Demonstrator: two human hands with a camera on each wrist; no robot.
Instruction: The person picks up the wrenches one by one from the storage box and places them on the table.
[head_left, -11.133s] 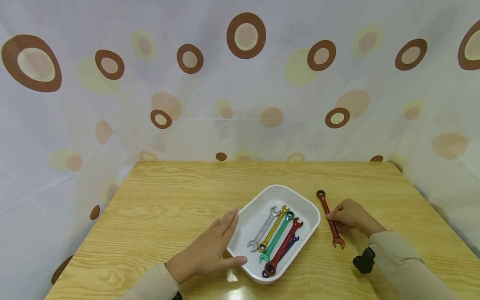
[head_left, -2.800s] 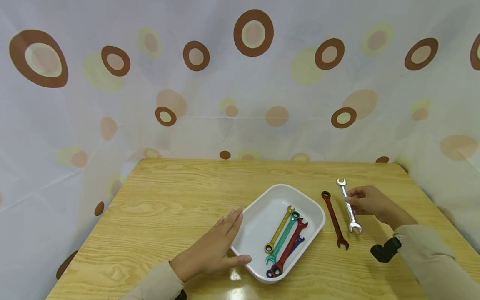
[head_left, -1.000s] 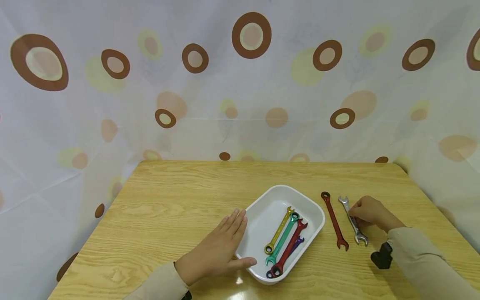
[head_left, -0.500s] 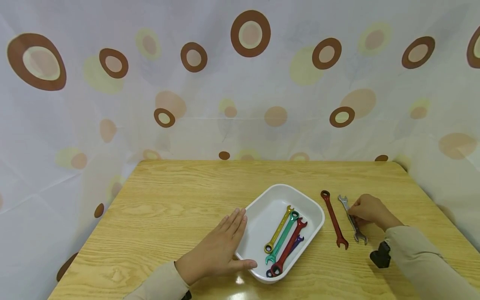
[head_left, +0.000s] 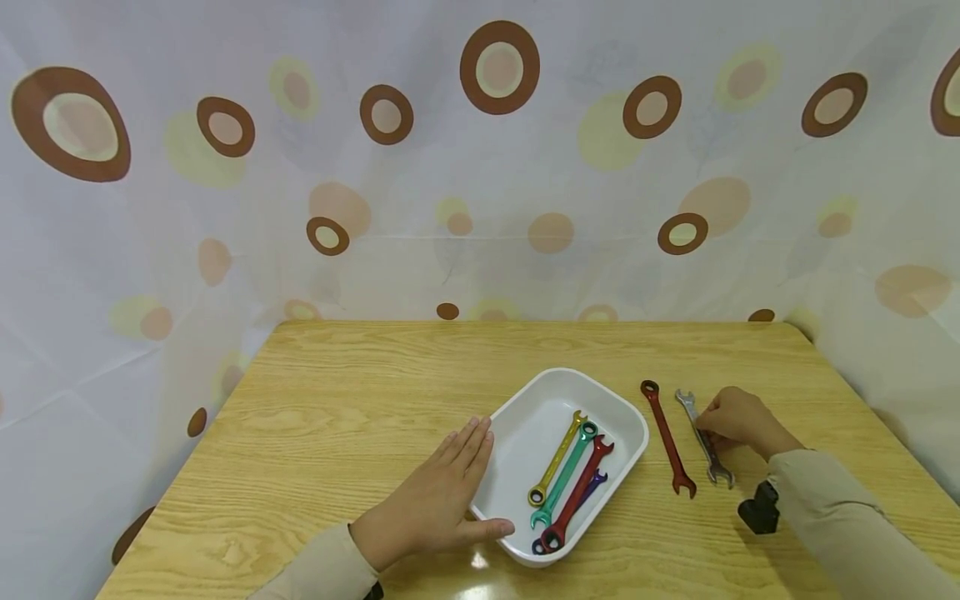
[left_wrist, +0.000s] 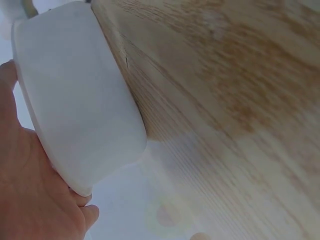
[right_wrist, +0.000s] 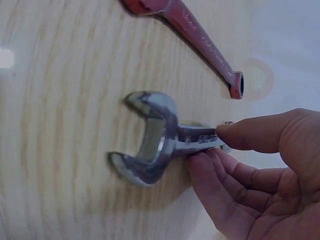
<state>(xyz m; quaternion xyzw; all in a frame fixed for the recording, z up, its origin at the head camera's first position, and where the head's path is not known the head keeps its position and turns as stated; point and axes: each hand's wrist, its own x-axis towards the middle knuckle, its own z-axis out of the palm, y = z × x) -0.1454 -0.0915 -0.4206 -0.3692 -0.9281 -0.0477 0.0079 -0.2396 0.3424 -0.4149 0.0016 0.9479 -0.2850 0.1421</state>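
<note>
My right hand [head_left: 738,422] pinches the shank of a silver open-end wrench [right_wrist: 160,137] between thumb and fingers, low at the table on the right. Just left of it lies a red combination wrench [head_left: 667,442], its ring end pointing away from me. My left hand [head_left: 435,492] rests with straight fingers along the near left rim of a white plastic tub [head_left: 517,400]; the left wrist view shows the palm against its outer wall. Inside the tub are a yellow wrench [head_left: 556,462], a green wrench [head_left: 566,473], another red wrench [head_left: 577,496] and a purple wrench [head_left: 596,483], partly covered.
The wooden table [head_left: 337,400] reaches back to a patterned cloth backdrop [head_left: 420,192], which also hangs at both sides. A black wrist device [head_left: 760,510] sits under the right cuff.
Earlier, the silver wrench left the tub and came to the right of the red one. Over the last second it was lowered to the table and hardly moved; the left hand stays put.
</note>
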